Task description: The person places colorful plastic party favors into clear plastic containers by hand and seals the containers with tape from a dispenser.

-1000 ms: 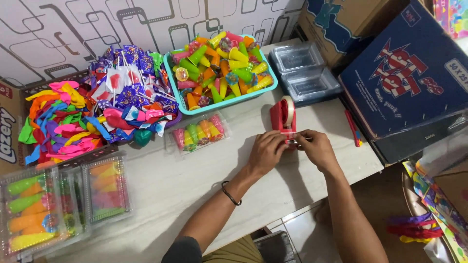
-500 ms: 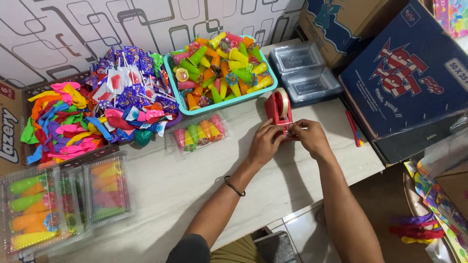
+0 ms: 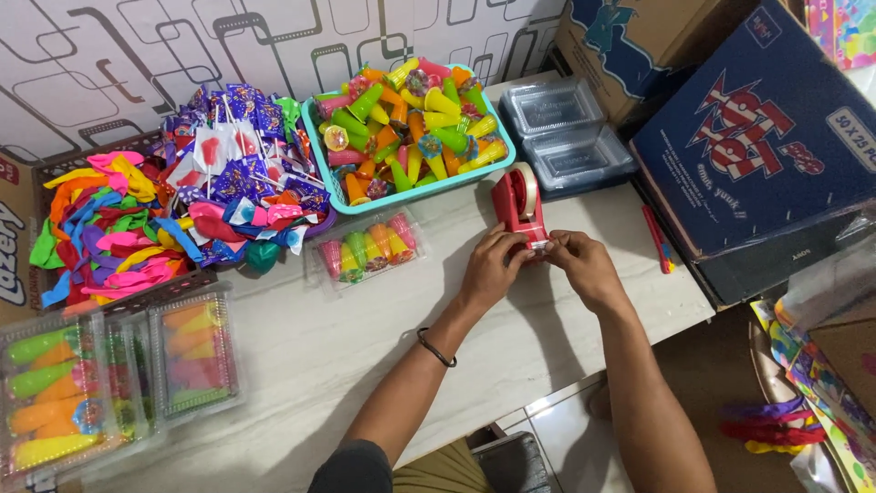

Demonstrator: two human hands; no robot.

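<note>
A red tape dispenser (image 3: pixel 518 204) with a roll of clear tape stands on the white table (image 3: pixel 301 356). My left hand (image 3: pixel 490 266) presses against the dispenser's near end from the left. My right hand (image 3: pixel 580 262) meets it from the right, fingertips pinching at the cutter end where the tape comes off. Whether a strip of tape is between the fingers is too small to tell. A clear lidded box of coloured cone toys (image 3: pixel 367 248) lies just left of my left hand.
A teal basket (image 3: pixel 504 160) of coloured cone toys sits behind the dispenser, empty clear boxes (image 3: pixel 568 137) to its right. Wrapped lollipops (image 3: pixel 239 164), balloons (image 3: pixel 100 228) and filled clear boxes (image 3: pixel 109 379) lie left. A blue carton (image 3: pixel 757 137) and a red pen (image 3: pixel 659 239) sit right.
The dispenser and both hands sit slightly farther from me and more to the left than a second ago. The hands stay together at its near end.
</note>
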